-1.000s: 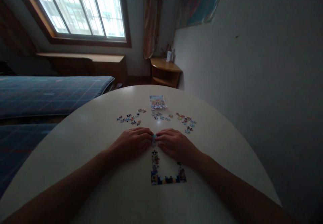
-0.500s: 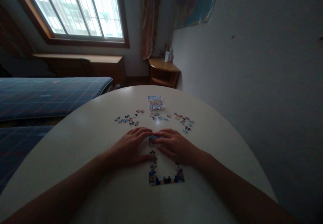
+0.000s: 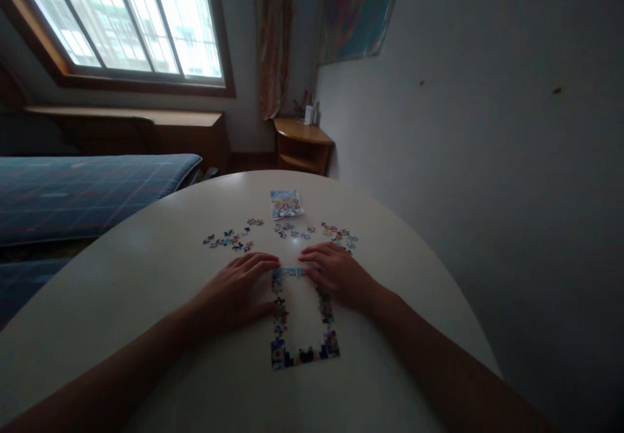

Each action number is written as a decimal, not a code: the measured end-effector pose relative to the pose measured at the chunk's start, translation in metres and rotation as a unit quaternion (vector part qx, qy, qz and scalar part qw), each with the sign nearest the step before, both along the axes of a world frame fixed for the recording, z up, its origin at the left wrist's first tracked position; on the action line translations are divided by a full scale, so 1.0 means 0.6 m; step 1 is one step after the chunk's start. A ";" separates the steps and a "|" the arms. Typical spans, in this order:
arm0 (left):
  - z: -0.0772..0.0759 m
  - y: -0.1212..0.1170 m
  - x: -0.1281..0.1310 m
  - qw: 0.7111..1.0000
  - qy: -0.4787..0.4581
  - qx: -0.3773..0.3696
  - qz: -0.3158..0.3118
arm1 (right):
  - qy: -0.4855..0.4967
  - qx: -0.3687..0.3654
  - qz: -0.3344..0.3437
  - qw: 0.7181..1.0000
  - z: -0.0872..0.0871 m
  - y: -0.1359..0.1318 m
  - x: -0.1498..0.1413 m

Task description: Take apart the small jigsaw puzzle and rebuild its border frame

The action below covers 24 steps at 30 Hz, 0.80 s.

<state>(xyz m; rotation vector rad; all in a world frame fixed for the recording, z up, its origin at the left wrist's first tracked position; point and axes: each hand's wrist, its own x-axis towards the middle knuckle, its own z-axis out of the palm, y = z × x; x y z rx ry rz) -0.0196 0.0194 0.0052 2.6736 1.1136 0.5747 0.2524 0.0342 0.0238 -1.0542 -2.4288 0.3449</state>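
Puzzle border (image 3: 280,316) lies right of left hand (image 3: 238,290), long axis fore-and-aft | left: spread, gripping nothing | right hand (image 3: 344,277): over far-right corner, grip I cannot confirm

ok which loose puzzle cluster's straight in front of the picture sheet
The middle cluster of multicoloured puzzle pieces; left cluster and right cluster lie past the side edges of the bluish rectangular sheet.
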 end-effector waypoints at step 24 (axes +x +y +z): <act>0.010 -0.001 0.007 1.000 0.006 -0.011 -0.005 | -0.079 0.006 -0.158 0.984 0.007 0.068 -0.025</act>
